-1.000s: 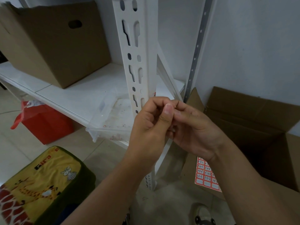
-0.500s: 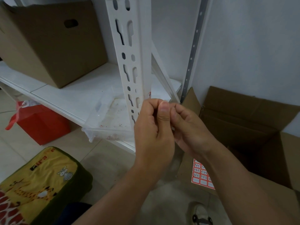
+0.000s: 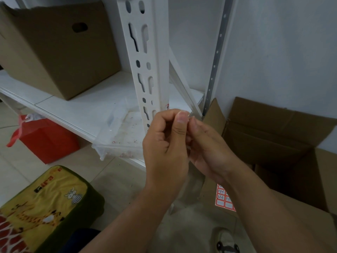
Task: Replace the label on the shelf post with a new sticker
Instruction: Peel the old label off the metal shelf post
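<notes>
Both hands, left hand [image 3: 165, 143] and right hand [image 3: 206, 143], pinching something tiny, unclear what, at 6 o'clock of post [image 3: 145, 57]; risk: sticker folding onto itself.

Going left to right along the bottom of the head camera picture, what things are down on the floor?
Yellow giraffe-print cushion → shoe → red-bordered sticker sheet → open cardboard box.

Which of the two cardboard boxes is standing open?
The cardboard box on the floor at right: its flaps are folded out. The box on the shelf shows only closed sides and a handle hole.
</notes>
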Demonstrator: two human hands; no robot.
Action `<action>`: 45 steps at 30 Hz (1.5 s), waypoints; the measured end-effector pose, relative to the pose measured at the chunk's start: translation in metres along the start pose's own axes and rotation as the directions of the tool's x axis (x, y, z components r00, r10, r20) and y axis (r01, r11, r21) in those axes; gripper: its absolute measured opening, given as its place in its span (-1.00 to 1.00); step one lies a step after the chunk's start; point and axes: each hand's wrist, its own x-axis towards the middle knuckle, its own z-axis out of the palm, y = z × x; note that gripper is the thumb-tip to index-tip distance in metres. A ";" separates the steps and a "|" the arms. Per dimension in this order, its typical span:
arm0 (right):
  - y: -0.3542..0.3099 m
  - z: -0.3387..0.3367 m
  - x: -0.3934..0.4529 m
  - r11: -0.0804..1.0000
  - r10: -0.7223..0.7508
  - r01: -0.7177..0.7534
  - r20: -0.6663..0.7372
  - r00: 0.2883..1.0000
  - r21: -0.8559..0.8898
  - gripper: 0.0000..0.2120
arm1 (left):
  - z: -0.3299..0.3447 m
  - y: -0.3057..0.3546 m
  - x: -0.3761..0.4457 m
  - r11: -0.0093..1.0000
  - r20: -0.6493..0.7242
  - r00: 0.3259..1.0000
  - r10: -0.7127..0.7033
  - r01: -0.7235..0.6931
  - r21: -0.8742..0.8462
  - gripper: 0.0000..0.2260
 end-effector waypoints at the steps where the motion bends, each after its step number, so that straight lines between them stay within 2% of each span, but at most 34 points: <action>1: -0.002 0.001 0.000 1.000 0.006 -0.006 -0.011 1.000 0.024 -0.10 | -0.001 0.000 0.000 1.000 0.008 1.000 0.006 -0.006 0.008 -0.87; 4: -0.001 0.001 0.001 0.996 0.015 -0.013 -0.015 1.000 0.086 -0.20 | -0.002 -0.003 0.000 0.999 0.027 1.000 0.007 -0.008 0.031 -0.88; 6: 0.001 0.000 0.001 0.998 0.004 -0.001 -0.047 0.999 0.069 -0.27 | -0.002 -0.005 0.002 0.999 0.031 1.000 -0.003 0.002 0.038 -0.91; 9: 0.001 0.004 -0.001 0.999 -0.045 0.042 -0.097 0.994 -0.027 -0.19 | -0.004 -0.006 0.004 0.997 0.046 0.999 0.000 -0.004 0.073 -0.90; 11: 0.002 0.004 -0.002 0.992 -0.084 0.073 -0.107 0.991 -0.101 -0.15 | -0.006 -0.007 0.005 0.989 0.060 0.997 0.051 -0.058 0.132 -0.86; 14: 0.003 0.004 -0.003 0.977 -0.084 0.064 -0.089 0.993 -0.205 -0.19 | -0.006 -0.009 0.004 0.959 0.049 0.989 0.142 -0.150 0.239 -0.82; 17: 0.006 0.004 -0.002 0.960 -0.097 0.071 -0.083 0.992 -0.271 -0.30 | -0.006 -0.009 0.003 0.948 0.013 0.983 0.184 -0.181 0.264 -0.80; 19: 0.005 0.004 0.000 0.967 -0.096 0.067 -0.108 0.989 -0.246 -0.40 | -0.011 -0.009 0.008 0.962 -0.029 0.985 0.171 -0.160 0.220 -0.76; 22: 0.003 0.002 0.003 0.991 -0.044 0.018 -0.194 0.980 -0.134 -0.41 | -0.027 -0.010 0.023 0.965 -0.116 0.977 0.176 -0.149 0.214 -0.69; 26: 0.004 0.004 0.006 0.985 -0.032 -0.020 -0.299 0.954 -0.169 -0.47 | -0.055 -0.022 0.045 0.943 -0.233 0.965 0.120 -0.038 0.331 -0.54; 28: 0.005 0.007 0.006 0.975 -0.049 -0.031 -0.349 0.936 -0.220 -0.47 | -0.068 -0.037 0.057 0.902 -0.230 0.973 0.009 0.091 0.423 -0.51; 30: 0.004 0.009 0.006 0.954 -0.090 -0.027 -0.373 0.923 -0.298 -0.45 | -0.080 -0.056 0.071 0.818 -0.220 0.970 -0.105 0.210 0.535 -0.53; 33: 0.006 0.015 0.006 0.901 -0.211 0.044 -0.346 0.914 -0.432 -0.43 | -0.089 -0.082 0.085 0.687 -0.257 0.939 -0.230 0.343 0.640 -0.65; 35: 0.009 0.019 0.007 0.865 -0.305 0.121 -0.319 0.897 -0.488 -0.56 | -0.092 -0.096 0.089 0.616 -0.251 0.922 -0.295 0.385 0.688 -0.84; 36: 0.010 0.020 0.008 0.841 -0.355 0.156 -0.310 0.882 -0.517 -0.67 | -0.092 -0.101 0.089 0.606 -0.234 0.914 -0.332 0.397 0.690 -0.87; 38: 0.014 0.020 0.012 0.772 -0.458 0.211 -0.295 0.839 -0.599 -0.87 | -0.091 -0.109 0.089 0.576 -0.226 0.899 -0.375 0.417 0.703 -0.71; 39: 0.015 0.020 0.013 0.723 -0.515 0.237 -0.276 0.812 -0.649 -0.92 | -0.091 -0.111 0.089 0.514 -0.237 0.895 -0.378 0.415 0.750 -0.71; 40: 0.016 0.021 0.013 0.658 -0.578 0.266 -0.246 0.778 -0.704 -0.93 | -0.091 -0.112 0.089 0.447 -0.239 0.891 -0.386 0.408 0.796 -0.68; 42: 0.017 0.025 0.014 0.512 -0.693 0.315 -0.168 0.701 -0.799 -0.88 | -0.092 -0.110 0.090 0.347 -0.238 0.877 -0.418 0.396 0.850 -0.51; 43: 0.018 0.027 0.014 0.446 -0.737 0.332 -0.131 0.663 -0.831 -0.87 | -0.091 -0.110 0.089 0.352 -0.235 0.882 -0.409 0.390 0.851 -0.56; 44: 0.019 0.029 0.014 0.388 -0.773 0.346 -0.098 0.627 -0.854 -0.85 | -0.091 -0.110 0.088 0.393 -0.227 0.885 -0.406 0.393 0.831 -0.73; 45: 0.020 0.031 0.014 0.339 -0.801 0.357 -0.069 0.594 -0.870 -0.84 | -0.090 -0.112 0.088 0.457 -0.210 0.879 -0.427 0.410 0.789 -0.78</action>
